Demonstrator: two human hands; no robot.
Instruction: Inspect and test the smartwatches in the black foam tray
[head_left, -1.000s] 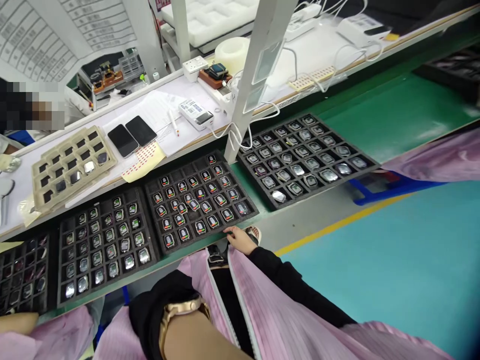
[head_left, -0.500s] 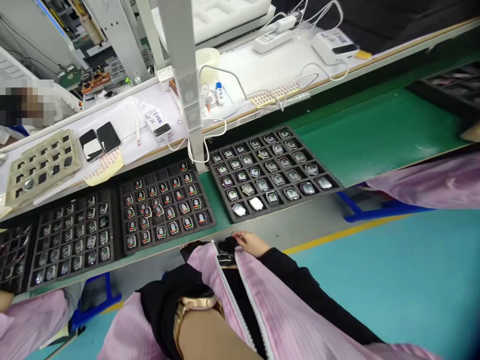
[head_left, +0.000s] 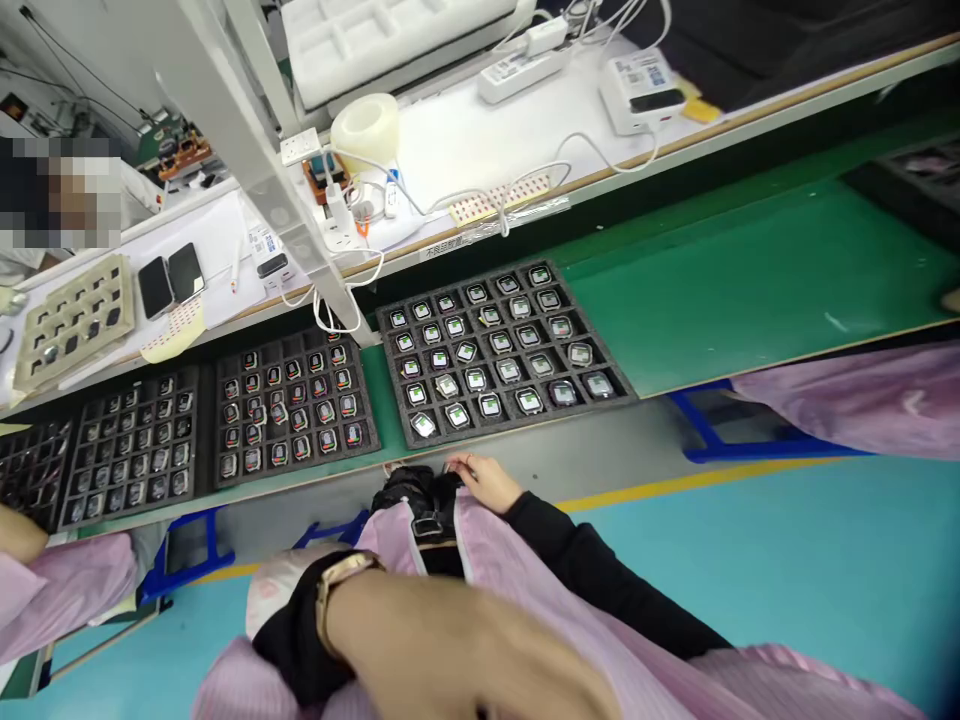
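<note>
My right hand (head_left: 486, 480) rests low at frame centre, fingers loosely curled on the pink coat's (head_left: 525, 590) zipper edge; my left hand is hidden, only its forearm with a gold watch (head_left: 339, 580) shows, so I cannot tell its grip. Just above, a black tray (head_left: 517, 425) of small modules lies on the green tabletop (head_left: 750, 280), whose front edge runs between hand and tray. Open teal floor (head_left: 787, 560) fills the lower right.
</note>
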